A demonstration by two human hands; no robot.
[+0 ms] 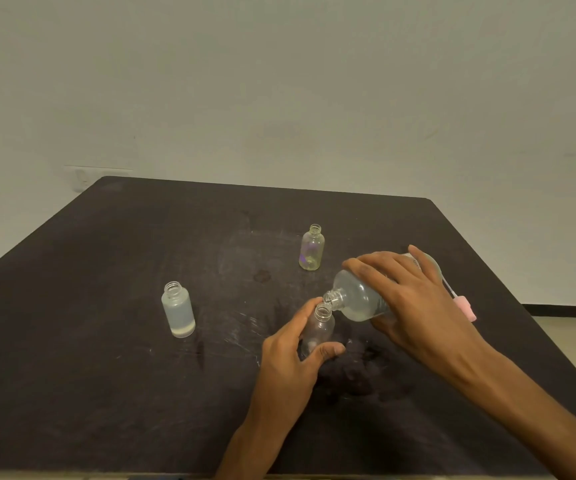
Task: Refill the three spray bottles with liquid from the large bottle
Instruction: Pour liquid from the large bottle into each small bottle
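Observation:
My right hand point(414, 306) grips the large clear bottle point(359, 297), tipped with its open mouth right over the neck of a small clear spray bottle point(320, 329). My left hand point(291, 355) holds that small bottle upright on the dark table point(106, 341), fingers and thumb curled round it. A frosted uncapped bottle point(178, 310) with a little liquid at its bottom stands to the left. Another small uncapped bottle point(312, 247), yellowish with a purple tint, stands farther back.
A pink spray cap point(465, 308) with its thin tube lies on the table behind my right hand, near the right edge. Wet smears and scuff marks cover the middle of the tabletop. A pale wall rises behind the table.

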